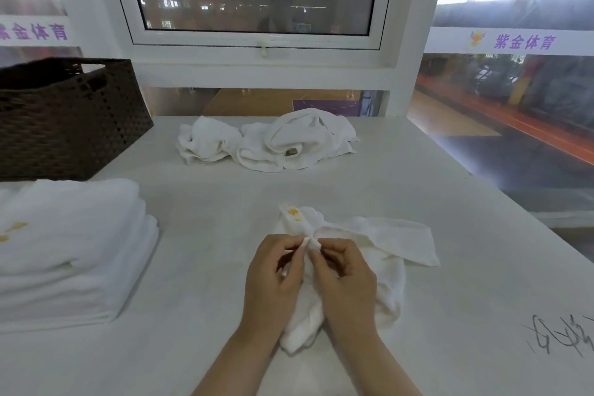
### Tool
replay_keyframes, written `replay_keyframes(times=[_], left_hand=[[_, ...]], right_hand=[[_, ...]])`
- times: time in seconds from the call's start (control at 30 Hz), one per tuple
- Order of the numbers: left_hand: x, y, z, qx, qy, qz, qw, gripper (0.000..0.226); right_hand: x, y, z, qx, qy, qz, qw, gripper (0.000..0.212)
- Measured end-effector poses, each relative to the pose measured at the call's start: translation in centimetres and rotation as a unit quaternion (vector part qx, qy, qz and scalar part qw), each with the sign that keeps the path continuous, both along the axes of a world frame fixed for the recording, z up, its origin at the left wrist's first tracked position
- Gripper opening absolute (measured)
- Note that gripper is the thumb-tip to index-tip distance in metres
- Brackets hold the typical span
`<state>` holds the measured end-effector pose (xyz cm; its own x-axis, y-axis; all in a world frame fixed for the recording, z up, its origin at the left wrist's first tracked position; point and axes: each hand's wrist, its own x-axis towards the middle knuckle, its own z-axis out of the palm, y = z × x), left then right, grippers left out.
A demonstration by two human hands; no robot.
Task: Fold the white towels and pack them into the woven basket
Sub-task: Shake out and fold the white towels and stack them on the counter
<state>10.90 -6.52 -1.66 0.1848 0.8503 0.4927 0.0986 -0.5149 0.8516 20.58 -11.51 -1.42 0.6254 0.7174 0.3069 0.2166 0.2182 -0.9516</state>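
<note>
- nearest to us, our left hand (pixel 276 270) and right hand (pixel 342 276) meet over a crumpled white towel (pixel 385 254) lying on the white counter (pixel 199 315).
- the fingers of both hands are curled and pinch one small bunched bit of the towel's edge between them, the two hands almost touching at that point.
- the towel's hem strip with a yellow mark (pixel 293 212) stands up just beyond the pinch; the rest of the cloth spreads to the right and bunches under our wrists.
- at the right near edge of the counter we see dark scribbled writing (pixel 559 336).
- to the left, well apart from our hands, sits a stack of folded white towels (pixel 70 251), with yellow marks showing on its top face.
- just behind that stack stands the dark woven basket (pixel 67 119), its handle cutout facing us; we cannot tell what is inside.
- farther back, near the middle of the counter's far edge, lies a heap of unfolded white towels (pixel 266 141), two lumps touching each other.
- beyond the counter there is a white-framed window (pixel 257 42) with dark glass, and purple lettering (pixel 524 41) on a white band at the right.
</note>
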Motion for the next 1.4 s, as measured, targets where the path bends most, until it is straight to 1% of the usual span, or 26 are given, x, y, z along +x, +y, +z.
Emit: replay_keyframes(times=[0.13, 0.2, 0.27, 0.33, 0.63, 0.7, 0.77, 0.83, 0.93, 1.0, 1.03, 1.1, 1.17, 1.23, 1.27, 1.33, 1.4], left_hand=[[0.0, 0.1, -0.1, 0.035, 0.044, -0.007, 0.998, 0.011], [0.0, -0.1, -0.2, 0.036, 0.049, -0.017, 0.998, 0.012], [0.0, -0.2, -0.2, 0.013, 0.029, -0.009, 0.999, 0.012], [0.0, -0.2, -0.2, -0.012, 0.014, -0.009, 1.000, 0.007], [-0.4, -0.2, 0.0, -0.049, 0.012, -0.047, 0.998, 0.013], [-0.4, -0.2, 0.0, -0.071, -0.002, -0.058, 0.996, 0.017], [-0.5, -0.1, -0.1, -0.096, -0.016, -0.076, 0.992, 0.028], [-0.7, 0.0, 0.0, -0.104, -0.018, -0.097, 0.990, 0.036], [-0.9, 0.0, 0.2, -0.088, -0.008, -0.103, 0.991, 0.032], [-1.0, 0.0, 0.2, -0.087, -0.006, -0.098, 0.991, 0.026], [-0.9, 0.0, 0.3, -0.081, -0.003, -0.097, 0.992, 0.022], [-0.9, 0.2, 0.5, -0.042, 0.022, -0.092, 0.995, 0.019], [-0.9, 0.4, 0.9, 0.008, 0.070, -0.091, 0.993, 0.019], [-0.9, 0.5, 1.6, 0.035, 0.097, -0.098, 0.990, 0.019], [-1.0, 0.7, 2.0, 0.046, 0.103, -0.099, 0.989, 0.019], [-1.2, 1.2, 3.3, 0.076, 0.112, -0.085, 0.987, 0.016], [-1.6, 2.1, 4.9, 0.113, 0.109, -0.068, 0.985, 0.010]], right_hand=[[0.2, 0.2, -0.3, 0.010, 0.051, -0.004, 0.999, 0.017], [0.2, 0.3, -0.4, 0.010, 0.063, -0.006, 0.998, 0.018], [0.0, 0.3, -0.5, 0.007, 0.051, 0.008, 0.999, 0.020], [-0.2, 0.2, -0.5, 0.006, 0.039, 0.015, 0.999, 0.021], [0.1, 0.0, -0.7, 0.001, 0.021, 0.019, 1.000, 0.021], [0.2, 0.1, -0.7, 0.015, 0.010, 0.013, 1.000, 0.023], [0.2, 0.1, -0.7, 0.035, -0.007, 0.007, 0.999, 0.029], [0.3, 0.0, -0.9, 0.036, -0.005, 0.014, 0.999, 0.031], [0.4, -0.1, -1.2, 0.017, 0.028, 0.037, 0.999, 0.034], [0.5, -0.3, -1.0, 0.026, 0.055, 0.049, 0.997, 0.037], [0.5, -0.5, -0.8, 0.030, 0.056, 0.059, 0.996, 0.034], [0.7, -1.0, -0.2, -0.001, 0.010, 0.087, 0.996, 0.026], [1.2, -1.3, 0.4, -0.066, -0.092, 0.103, 0.988, 0.025], [2.3, -1.2, 1.0, -0.122, -0.221, 0.084, 0.964, 0.034], [2.8, -1.1, 1.4, -0.138, -0.271, 0.072, 0.950, 0.033], [4.0, -0.9, 2.5, -0.169, -0.333, 0.056, 0.926, 0.026], [5.2, -0.9, 4.1, -0.208, -0.380, 0.051, 0.900, 0.024]])
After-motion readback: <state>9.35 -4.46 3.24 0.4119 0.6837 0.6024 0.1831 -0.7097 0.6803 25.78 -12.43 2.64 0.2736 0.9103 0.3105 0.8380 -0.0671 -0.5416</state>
